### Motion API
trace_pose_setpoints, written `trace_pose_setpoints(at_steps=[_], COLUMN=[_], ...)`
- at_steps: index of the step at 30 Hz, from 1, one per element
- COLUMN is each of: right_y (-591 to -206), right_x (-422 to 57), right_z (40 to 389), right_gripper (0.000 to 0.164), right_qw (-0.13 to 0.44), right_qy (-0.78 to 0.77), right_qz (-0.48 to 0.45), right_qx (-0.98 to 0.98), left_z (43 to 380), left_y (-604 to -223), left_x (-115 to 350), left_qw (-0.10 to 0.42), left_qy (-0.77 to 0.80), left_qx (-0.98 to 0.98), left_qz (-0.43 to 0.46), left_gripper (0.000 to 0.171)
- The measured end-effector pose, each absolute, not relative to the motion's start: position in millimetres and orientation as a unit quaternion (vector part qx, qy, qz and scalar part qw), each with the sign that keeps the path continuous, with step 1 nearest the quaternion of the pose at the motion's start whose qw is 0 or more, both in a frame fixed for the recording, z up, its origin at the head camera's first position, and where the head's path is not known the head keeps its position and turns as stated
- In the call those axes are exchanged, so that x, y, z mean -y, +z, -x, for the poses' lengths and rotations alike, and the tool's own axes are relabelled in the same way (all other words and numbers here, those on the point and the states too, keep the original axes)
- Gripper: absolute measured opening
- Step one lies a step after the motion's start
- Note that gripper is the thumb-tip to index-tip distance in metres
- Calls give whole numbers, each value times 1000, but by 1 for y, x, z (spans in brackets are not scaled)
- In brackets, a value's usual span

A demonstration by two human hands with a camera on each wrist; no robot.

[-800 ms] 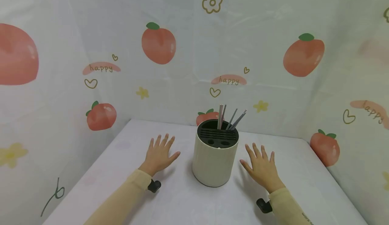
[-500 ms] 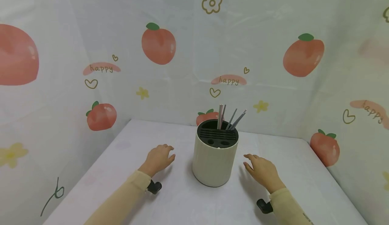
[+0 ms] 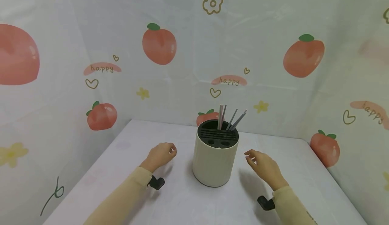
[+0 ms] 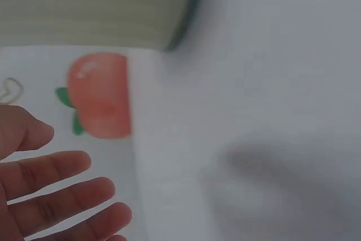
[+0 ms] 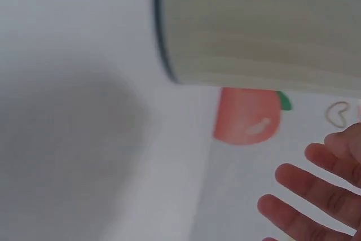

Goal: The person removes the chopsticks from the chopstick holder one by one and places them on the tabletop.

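A cream, round knife and utensil holder [image 3: 214, 164] with a black slotted top [image 3: 217, 138] stands upright between my two hands. Several thin grey and pinkish sticks [image 3: 232, 120] rise from the opening at its back. To its left, my left hand [image 3: 159, 155] hovers over the table with loosely bent fingers, holding nothing. On the other side, my right hand [image 3: 264, 167] is likewise raised, its fingers relaxed and apart from the holder's wall. Each wrist view shows spread fingers [image 4: 70, 198] below the holder's side [image 5: 265, 32], with a gap between.
The white-covered table [image 3: 188, 204] reaches back to a white curtain [image 3: 182, 22] printed with peaches, hearts and flowers, which also closes off both sides. A small black device [image 3: 156, 183] sits at the left wrist, and another black device [image 3: 266, 203] at the right.
Both hands have gone from flat, spread fingers to loosely bent ones, with the wrists turned so the palms face inward. The holder and its sticks have stayed in place.
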State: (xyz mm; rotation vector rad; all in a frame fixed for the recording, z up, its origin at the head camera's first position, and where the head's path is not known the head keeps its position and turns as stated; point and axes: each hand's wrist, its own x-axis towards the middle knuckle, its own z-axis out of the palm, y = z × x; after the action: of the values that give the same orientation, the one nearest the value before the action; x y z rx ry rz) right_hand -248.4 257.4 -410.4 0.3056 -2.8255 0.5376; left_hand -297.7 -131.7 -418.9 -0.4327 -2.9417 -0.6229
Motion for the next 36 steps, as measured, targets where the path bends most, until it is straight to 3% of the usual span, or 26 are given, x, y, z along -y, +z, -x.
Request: trace_pose_setpoints(at_steps=[9, 14, 22, 26, 36], right_y=[-344, -318, -312, -316, -325], right_x=[-249, -240, -232, -230, -227], right_z=[266, 277, 285, 288, 292], right_gripper=[29, 32, 28, 28, 20], right_qw=[190, 227, 160, 130, 122], right_qy=[336, 444, 650, 679, 675], right_qz=[-138, -186, -268, -288, -286], right_qx=[912, 847, 692, 662, 669], left_z=[307, 309, 308, 307, 305], left_y=[-352, -335, -339, -345, -348], left_x=[108, 89, 72, 69, 64], left_qw=[65, 33, -52, -59, -50], left_qy=[-377, -491, -599, -603, -609], left_qx=[908, 847, 778, 777, 776], left_qz=[173, 202, 181, 171, 157], left_gripper=[27, 30, 30, 29, 30])
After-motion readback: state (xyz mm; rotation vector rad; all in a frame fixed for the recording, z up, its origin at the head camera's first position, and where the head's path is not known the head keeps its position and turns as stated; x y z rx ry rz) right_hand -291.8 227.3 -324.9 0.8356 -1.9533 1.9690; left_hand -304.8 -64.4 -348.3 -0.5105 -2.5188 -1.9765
